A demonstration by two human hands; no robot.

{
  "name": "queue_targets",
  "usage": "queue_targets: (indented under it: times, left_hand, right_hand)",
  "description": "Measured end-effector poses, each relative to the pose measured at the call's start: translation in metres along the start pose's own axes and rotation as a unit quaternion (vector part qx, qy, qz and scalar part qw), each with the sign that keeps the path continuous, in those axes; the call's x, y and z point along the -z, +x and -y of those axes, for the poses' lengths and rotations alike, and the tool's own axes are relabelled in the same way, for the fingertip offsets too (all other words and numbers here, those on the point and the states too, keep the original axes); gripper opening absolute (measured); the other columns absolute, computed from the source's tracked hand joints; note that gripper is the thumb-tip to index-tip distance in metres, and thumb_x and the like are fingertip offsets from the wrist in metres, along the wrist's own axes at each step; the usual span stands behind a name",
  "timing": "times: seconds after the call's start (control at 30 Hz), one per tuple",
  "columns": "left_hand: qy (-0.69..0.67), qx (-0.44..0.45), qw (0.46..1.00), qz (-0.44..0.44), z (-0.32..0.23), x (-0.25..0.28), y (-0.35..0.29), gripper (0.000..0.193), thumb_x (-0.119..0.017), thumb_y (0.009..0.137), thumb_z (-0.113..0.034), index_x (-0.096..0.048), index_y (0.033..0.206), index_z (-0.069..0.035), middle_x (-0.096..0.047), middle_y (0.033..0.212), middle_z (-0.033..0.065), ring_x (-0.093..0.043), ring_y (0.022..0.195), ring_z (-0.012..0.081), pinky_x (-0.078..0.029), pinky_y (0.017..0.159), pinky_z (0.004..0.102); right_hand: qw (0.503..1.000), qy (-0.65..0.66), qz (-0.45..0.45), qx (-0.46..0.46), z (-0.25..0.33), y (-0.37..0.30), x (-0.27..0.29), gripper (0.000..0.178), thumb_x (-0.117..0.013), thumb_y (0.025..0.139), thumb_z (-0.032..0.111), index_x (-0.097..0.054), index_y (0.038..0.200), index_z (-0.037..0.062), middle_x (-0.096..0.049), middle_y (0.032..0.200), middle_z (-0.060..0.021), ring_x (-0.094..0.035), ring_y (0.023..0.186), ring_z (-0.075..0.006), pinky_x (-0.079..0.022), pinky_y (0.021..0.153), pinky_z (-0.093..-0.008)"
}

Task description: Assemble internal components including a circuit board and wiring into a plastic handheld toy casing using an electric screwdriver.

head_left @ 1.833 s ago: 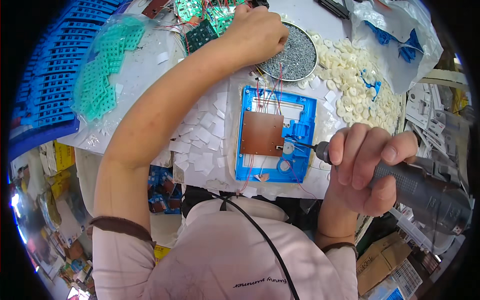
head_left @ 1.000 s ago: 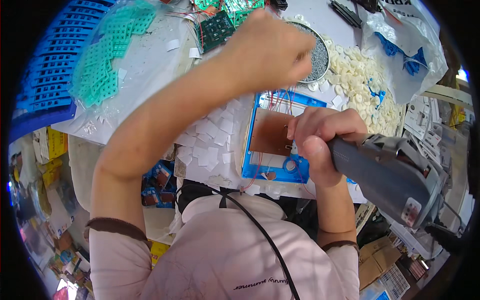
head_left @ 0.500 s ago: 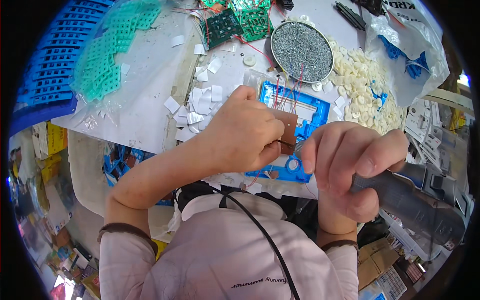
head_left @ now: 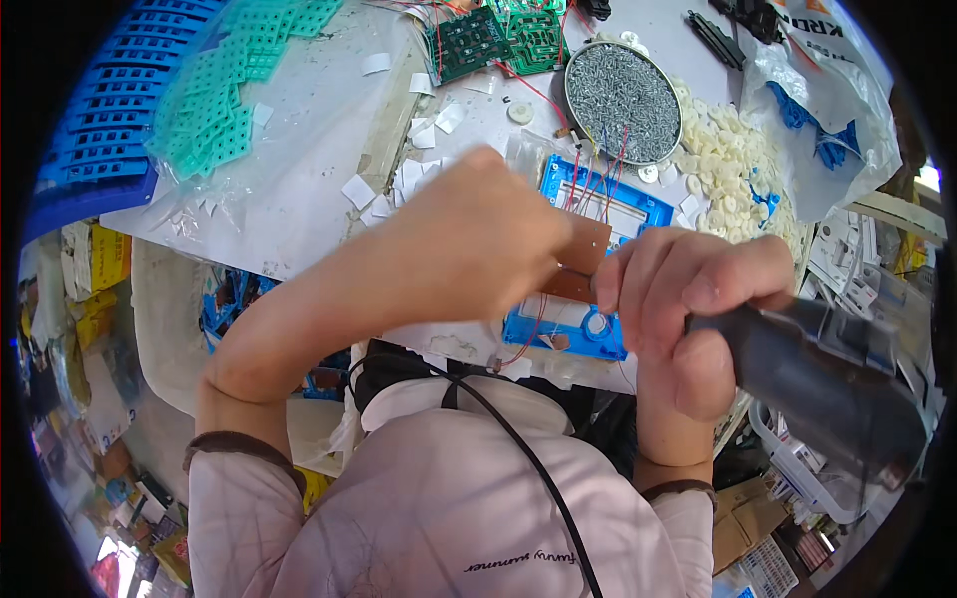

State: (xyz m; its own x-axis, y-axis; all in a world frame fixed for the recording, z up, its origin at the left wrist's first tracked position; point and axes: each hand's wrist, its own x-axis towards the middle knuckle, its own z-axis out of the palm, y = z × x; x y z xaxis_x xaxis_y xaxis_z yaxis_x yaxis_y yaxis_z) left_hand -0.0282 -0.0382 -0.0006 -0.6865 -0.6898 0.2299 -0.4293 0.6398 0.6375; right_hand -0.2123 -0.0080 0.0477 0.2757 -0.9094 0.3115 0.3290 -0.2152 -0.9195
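Note:
My right hand [head_left: 698,319] is wrapped around a dark electric screwdriver [head_left: 807,384], with its thin bit reaching left to the brown circuit board [head_left: 586,244]. That board lies tilted over a blue plastic housing [head_left: 653,207] with white inner parts, and red wires [head_left: 608,189] run from it. My left hand [head_left: 478,244] hovers beside the board's left edge, fingers curled and blurred; whatever they pinch is hidden. A metal tray of small screws [head_left: 626,105] stands behind the housing.
Cream plastic discs [head_left: 733,159] are heaped right of the tray, near a white plastic bag [head_left: 827,120]. Green circuit boards [head_left: 488,45] lie at the back. White paper pieces [head_left: 357,191], bagged teal parts [head_left: 224,110] and a blue slotted crate [head_left: 105,110] occupy the left.
The whole view has shifted, moving the table things slightly right. My left hand has drawn left from the screwdriver bit, uncovering more of the brown board. My right hand still grips the screwdriver.

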Motion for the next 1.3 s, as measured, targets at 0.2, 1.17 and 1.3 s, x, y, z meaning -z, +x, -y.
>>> queue_targets:
  times: [0.2, 1.17, 1.3]
  left_hand:
    - [-0.061, 0.089, 0.991, -0.082, 0.013, 0.02, -0.033, 0.028, -0.07, 0.085, -0.009, -0.047, 0.069, -0.006, -0.047, 0.065, 0.0056, -0.046, 0.063, 0.0275, -0.036, 0.069, 0.0376]
    - [0.027, 0.041, 0.992, -0.115, -0.015, -0.046, -0.037, 0.02, -0.081, 0.074, -0.018, -0.068, 0.09, -0.015, -0.064, 0.089, -0.0029, -0.06, 0.089, 0.0171, -0.032, 0.094, 0.0466]
    - [0.015, 0.064, 0.988, -0.136, -0.026, -0.042, -0.034, 0.036, -0.084, 0.069, -0.026, -0.067, 0.099, -0.014, -0.063, 0.104, -0.0007, -0.056, 0.103, 0.0194, -0.03, 0.099, 0.052]
  right_hand:
    - [0.998, 0.04, 0.032, 0.027, -0.027, 0.008, 0.011, 0.027, -0.069, 0.091, 0.001, -0.046, 0.105, 0.0021, -0.058, 0.076, -0.009, -0.057, 0.066, -0.0152, -0.054, 0.07, -0.0349]
    - [0.996, 0.07, 0.056, -0.017, 0.007, -0.012, 0.011, 0.032, -0.074, 0.093, 0.021, -0.049, 0.108, 0.008, -0.056, 0.073, -0.0029, -0.053, 0.065, -0.0161, -0.05, 0.069, -0.0375]
    - [0.996, 0.068, 0.051, -0.025, 0.0, -0.024, 0.015, 0.03, -0.073, 0.093, 0.016, -0.049, 0.108, 0.0068, -0.057, 0.075, -0.0047, -0.054, 0.067, -0.0175, -0.051, 0.072, -0.039]
